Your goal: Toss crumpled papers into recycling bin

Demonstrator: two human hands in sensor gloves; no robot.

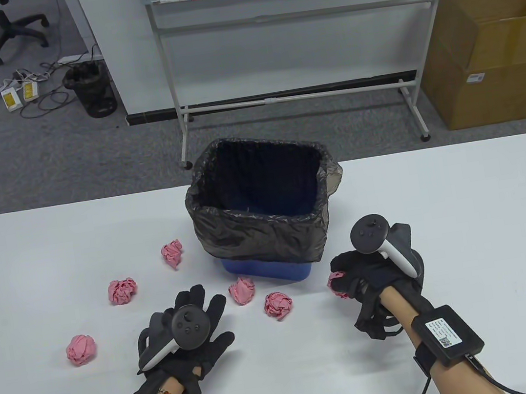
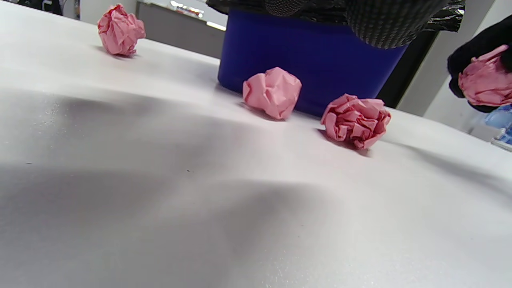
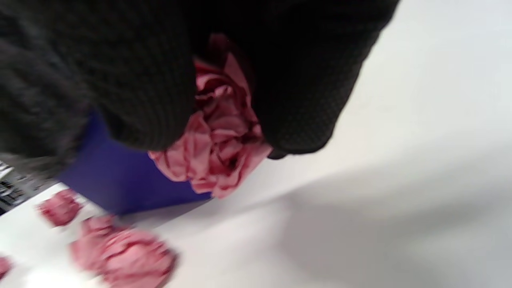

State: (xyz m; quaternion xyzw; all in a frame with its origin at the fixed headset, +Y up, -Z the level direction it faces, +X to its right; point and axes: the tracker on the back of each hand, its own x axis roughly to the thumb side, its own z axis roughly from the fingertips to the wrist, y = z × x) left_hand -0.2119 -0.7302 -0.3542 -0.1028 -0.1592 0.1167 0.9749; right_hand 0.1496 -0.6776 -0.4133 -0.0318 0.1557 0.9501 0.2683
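Observation:
A blue bin (image 1: 274,270) lined with a black bag (image 1: 262,226) stands on the white table (image 1: 467,206). My right hand (image 1: 354,277) grips a pink crumpled paper ball (image 1: 338,287) just right of the bin's base; the ball shows between my fingers in the right wrist view (image 3: 220,148) and in the left wrist view (image 2: 484,78). My left hand (image 1: 198,322) rests open and flat on the table, empty. Loose pink paper balls lie on the table: two near the bin's front (image 1: 242,291) (image 1: 278,305) and three further left (image 1: 171,253) (image 1: 122,290) (image 1: 81,349).
The bin's open mouth (image 1: 265,177) faces up at the table's middle. Behind the table stand a whiteboard frame (image 1: 297,95), a cardboard box (image 1: 493,54) at the right and a black wire basket (image 1: 91,89) on the floor at the left.

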